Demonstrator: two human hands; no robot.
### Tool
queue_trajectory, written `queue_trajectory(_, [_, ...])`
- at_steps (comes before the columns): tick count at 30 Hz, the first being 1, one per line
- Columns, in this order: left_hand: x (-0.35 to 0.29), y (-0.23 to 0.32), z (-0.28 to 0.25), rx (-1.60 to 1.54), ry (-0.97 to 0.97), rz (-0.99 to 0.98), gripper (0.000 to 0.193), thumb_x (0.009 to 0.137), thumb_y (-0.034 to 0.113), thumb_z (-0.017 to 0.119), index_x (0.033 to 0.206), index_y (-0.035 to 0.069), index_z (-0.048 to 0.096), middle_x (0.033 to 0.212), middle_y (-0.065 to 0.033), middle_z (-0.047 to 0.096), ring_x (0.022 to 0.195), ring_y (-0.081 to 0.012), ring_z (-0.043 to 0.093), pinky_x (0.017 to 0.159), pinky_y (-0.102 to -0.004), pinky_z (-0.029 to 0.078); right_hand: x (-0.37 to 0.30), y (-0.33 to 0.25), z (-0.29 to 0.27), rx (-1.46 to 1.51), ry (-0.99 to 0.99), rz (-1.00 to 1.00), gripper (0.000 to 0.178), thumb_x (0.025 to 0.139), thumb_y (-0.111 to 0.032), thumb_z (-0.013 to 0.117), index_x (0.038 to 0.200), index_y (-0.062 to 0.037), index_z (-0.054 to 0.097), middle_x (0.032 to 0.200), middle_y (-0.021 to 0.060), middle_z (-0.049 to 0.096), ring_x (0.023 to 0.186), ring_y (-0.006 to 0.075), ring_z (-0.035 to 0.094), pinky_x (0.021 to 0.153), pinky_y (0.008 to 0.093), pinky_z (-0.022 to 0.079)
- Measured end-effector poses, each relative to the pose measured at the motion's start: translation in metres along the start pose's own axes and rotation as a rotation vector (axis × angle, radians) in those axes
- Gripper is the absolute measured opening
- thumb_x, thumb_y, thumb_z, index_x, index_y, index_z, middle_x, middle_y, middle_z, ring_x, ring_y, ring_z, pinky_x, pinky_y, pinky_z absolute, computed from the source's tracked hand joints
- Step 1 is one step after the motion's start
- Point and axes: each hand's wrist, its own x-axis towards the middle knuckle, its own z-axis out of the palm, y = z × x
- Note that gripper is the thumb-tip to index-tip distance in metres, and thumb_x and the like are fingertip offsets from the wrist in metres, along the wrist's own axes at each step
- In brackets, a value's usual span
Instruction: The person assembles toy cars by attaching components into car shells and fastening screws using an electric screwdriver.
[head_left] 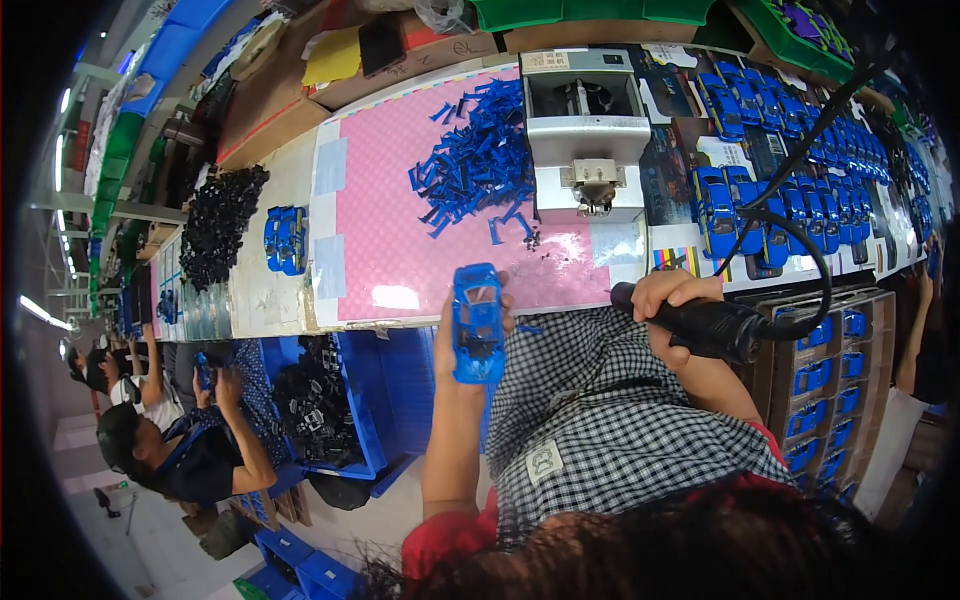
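Observation:
My left hand (443,338) is closed around a shiny blue toy car body (478,335), held at the table's front edge with its roof and window openings in view. A black electric screwdriver (718,328) lies in the grip of my right hand (678,300), its thick cord running off to the right. The tool's tip end points left and is apart from the car body. Beyond my left hand, a heap of small blue plastic parts (480,160) lies on a pink mat (385,240). Some tiny dark pieces (533,240) are scattered by the heap.
A silver machine (587,135) stands behind the mat's right side. Rows of blue car bodies (790,210) fill the right; a partitioned box (775,400) of more is below. Left are a black parts pile (222,225), a blue bin (365,400) and a seated co-worker (190,455).

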Motion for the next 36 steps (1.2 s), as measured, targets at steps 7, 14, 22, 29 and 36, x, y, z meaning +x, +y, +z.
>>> queue_trajectory(7, [-0.022,-0.056,0.030,-0.014,0.151,-0.298,0.054,0.096,0.043,0.036,0.122,-0.003,0.046,0.115,-0.0190,0.056,0.086,-0.0257,0.060,0.065,-0.0333,0.055,0.025,-0.022,0.025,0.056,0.130,0.000,0.057,0.076,-0.054,0.064,0.101,-0.0112,0.036,0.080,0.0061,0.048,0.067,0.0175,0.052,0.065,0.0324,0.044])
queue_trajectory(14, [-0.012,-0.075,0.011,0.052,0.108,-0.379,0.050,0.095,0.044,0.038,0.117,0.000,0.049,0.102,-0.0143,0.060,0.079,-0.0210,0.061,0.059,-0.0306,0.053,0.027,0.007,0.038,0.039,0.089,-0.049,0.062,0.077,-0.061,0.060,0.101,-0.0093,0.036,0.074,0.0064,0.049,0.056,0.0156,0.052,0.056,0.0304,0.047])
queue_trajectory(22, [-0.010,-0.074,0.005,0.021,0.097,-0.420,0.047,0.096,0.041,0.037,0.119,0.001,0.049,0.100,-0.0144,0.061,0.074,-0.0212,0.061,0.058,-0.0309,0.054,0.026,0.044,0.040,0.125,0.060,0.044,0.046,0.080,-0.031,0.069,0.101,-0.0043,0.038,0.074,0.0101,0.052,0.060,0.0152,0.054,0.052,0.0254,0.047])
queue_trajectory(29, [-0.008,-0.077,-0.005,0.031,0.094,-0.449,0.047,0.096,0.040,0.038,0.121,0.002,0.048,0.104,-0.0149,0.062,0.074,-0.0213,0.063,0.059,-0.0318,0.055,0.032,0.046,0.042,0.050,0.070,0.087,0.049,0.078,-0.033,0.071,0.101,-0.0029,0.040,0.074,0.0097,0.053,0.059,0.0148,0.055,0.050,0.0251,0.046])
queue_trajectory(36, [-0.008,-0.077,-0.004,-0.001,0.090,-0.446,0.047,0.096,0.040,0.039,0.121,0.002,0.049,0.104,-0.0152,0.062,0.074,-0.0215,0.063,0.059,-0.0320,0.056,0.031,0.044,0.044,0.054,0.042,0.085,0.048,0.078,-0.032,0.071,0.101,-0.0024,0.041,0.076,0.0097,0.054,0.059,0.0145,0.055,0.051,0.0251,0.046])
